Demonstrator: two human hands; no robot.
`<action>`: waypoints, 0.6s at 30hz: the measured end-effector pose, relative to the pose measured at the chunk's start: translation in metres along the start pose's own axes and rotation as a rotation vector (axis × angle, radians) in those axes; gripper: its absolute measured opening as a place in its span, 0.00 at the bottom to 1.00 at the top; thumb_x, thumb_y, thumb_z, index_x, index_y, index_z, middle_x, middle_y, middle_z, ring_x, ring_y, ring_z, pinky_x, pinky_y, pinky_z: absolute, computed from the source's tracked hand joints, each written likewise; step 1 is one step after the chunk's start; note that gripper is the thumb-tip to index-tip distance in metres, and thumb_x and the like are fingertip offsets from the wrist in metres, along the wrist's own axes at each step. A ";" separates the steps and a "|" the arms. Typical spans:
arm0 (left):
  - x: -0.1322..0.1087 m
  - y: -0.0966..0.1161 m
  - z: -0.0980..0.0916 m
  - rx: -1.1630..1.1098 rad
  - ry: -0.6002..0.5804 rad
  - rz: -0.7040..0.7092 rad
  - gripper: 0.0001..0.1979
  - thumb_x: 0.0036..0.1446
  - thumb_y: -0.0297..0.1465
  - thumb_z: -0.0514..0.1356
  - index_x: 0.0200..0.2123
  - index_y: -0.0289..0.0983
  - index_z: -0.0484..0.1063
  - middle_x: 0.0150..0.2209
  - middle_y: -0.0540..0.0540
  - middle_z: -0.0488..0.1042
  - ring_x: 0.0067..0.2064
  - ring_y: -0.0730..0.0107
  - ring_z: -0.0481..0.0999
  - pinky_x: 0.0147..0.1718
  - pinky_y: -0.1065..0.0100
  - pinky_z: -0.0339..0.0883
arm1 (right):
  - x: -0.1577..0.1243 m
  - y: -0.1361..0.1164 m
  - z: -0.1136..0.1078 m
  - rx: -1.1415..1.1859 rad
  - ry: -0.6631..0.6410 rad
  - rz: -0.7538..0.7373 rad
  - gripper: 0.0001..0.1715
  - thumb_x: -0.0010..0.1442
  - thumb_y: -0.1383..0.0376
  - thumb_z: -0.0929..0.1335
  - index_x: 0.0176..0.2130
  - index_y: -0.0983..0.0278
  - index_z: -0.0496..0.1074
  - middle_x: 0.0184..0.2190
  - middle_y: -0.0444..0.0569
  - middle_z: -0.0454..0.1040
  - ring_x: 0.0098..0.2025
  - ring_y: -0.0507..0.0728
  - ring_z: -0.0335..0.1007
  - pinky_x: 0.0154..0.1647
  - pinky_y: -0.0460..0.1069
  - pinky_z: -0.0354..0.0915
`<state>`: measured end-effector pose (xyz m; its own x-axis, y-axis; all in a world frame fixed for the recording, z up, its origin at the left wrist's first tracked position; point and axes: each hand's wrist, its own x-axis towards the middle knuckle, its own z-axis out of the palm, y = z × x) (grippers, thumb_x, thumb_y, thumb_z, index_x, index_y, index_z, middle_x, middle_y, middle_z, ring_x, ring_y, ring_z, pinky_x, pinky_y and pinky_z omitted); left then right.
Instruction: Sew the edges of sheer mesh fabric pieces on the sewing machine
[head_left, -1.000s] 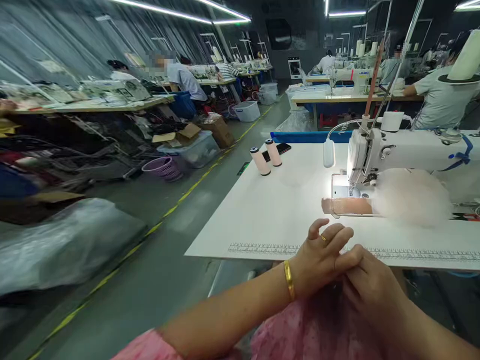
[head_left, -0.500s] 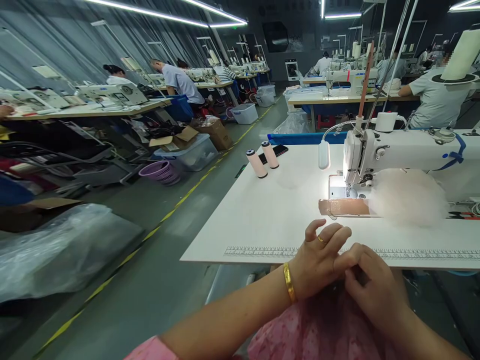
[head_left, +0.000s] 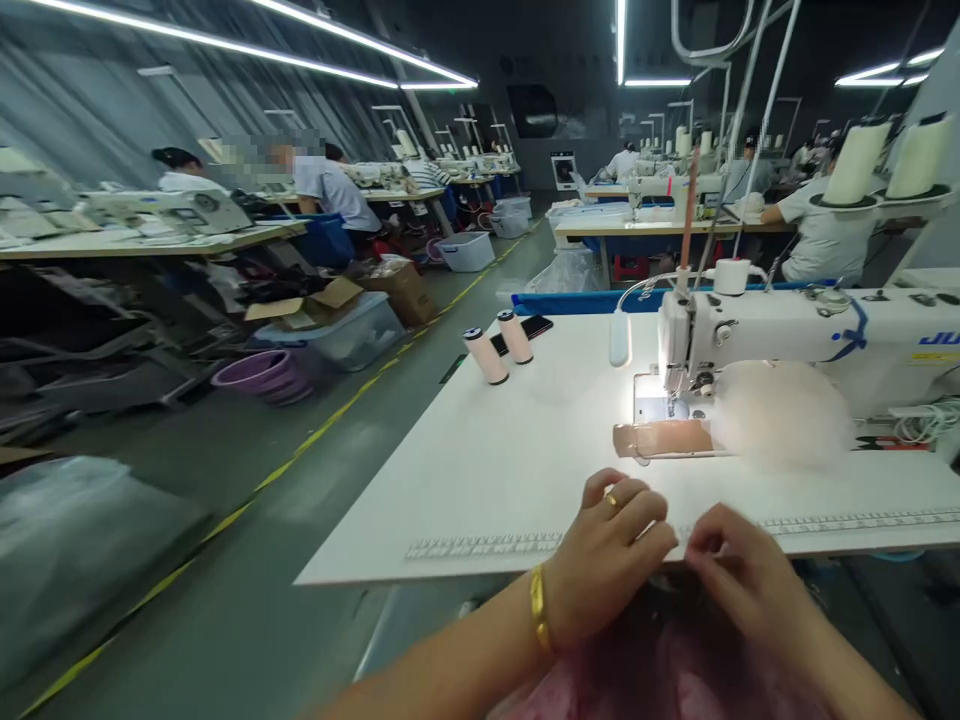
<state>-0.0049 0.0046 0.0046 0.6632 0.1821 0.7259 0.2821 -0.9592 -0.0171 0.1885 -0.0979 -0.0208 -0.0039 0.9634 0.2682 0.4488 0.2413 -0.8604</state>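
My left hand (head_left: 611, 545), with a gold ring and a gold bracelet (head_left: 538, 610), is over the front edge of the white table (head_left: 450, 500). Its fingers curl inward. My right hand (head_left: 750, 575) is just to its right, thumb and forefinger pinched together. Anything held between the fingertips is hidden or too small to make out. Beyond the hands stands a white sewing machine (head_left: 780, 320), its lamp lighting the needle area. A shiny copper-coloured strip (head_left: 664, 438) lies in front of the needle. Next to it rests a pale, fluffy, blurred bundle (head_left: 784, 415).
Two pale pink thread spools (head_left: 486, 356) and a dark phone (head_left: 536, 328) are at the table's back left. A printed ruler (head_left: 480, 545) runs along the front edge. On the floor are a purple basket (head_left: 262, 378) and plastic bags. Several people sew at other tables.
My hands have drawn slightly apart, with a small gap now between them. The view has shifted, so the table and machine appear lower and further left.
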 end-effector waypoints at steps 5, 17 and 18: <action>-0.008 -0.017 0.005 -0.062 -0.102 -0.015 0.15 0.72 0.22 0.54 0.31 0.38 0.70 0.29 0.50 0.69 0.34 0.65 0.63 0.44 0.61 0.60 | -0.004 0.006 -0.002 -0.117 -0.079 -0.178 0.13 0.70 0.71 0.62 0.45 0.57 0.73 0.36 0.44 0.77 0.39 0.55 0.74 0.41 0.49 0.69; 0.001 -0.027 0.031 -0.132 -0.331 -0.056 0.08 0.64 0.20 0.56 0.36 0.39 0.69 0.39 0.46 0.75 0.40 0.60 0.72 0.46 0.57 0.69 | 0.020 0.049 -0.003 -0.710 0.149 -0.497 0.20 0.68 0.70 0.66 0.59 0.62 0.70 0.51 0.58 0.82 0.50 0.65 0.77 0.47 0.60 0.74; 0.002 -0.028 0.034 -0.119 -0.336 -0.067 0.10 0.62 0.19 0.56 0.39 0.38 0.70 0.41 0.45 0.76 0.41 0.59 0.73 0.46 0.56 0.70 | 0.020 0.050 0.003 -0.659 0.086 -0.566 0.21 0.68 0.68 0.67 0.59 0.62 0.70 0.50 0.57 0.82 0.49 0.64 0.78 0.46 0.59 0.75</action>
<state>0.0123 0.0392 -0.0165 0.8421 0.2877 0.4563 0.2634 -0.9575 0.1176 0.2076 -0.0664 -0.0598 -0.3273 0.7005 0.6342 0.8251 0.5389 -0.1694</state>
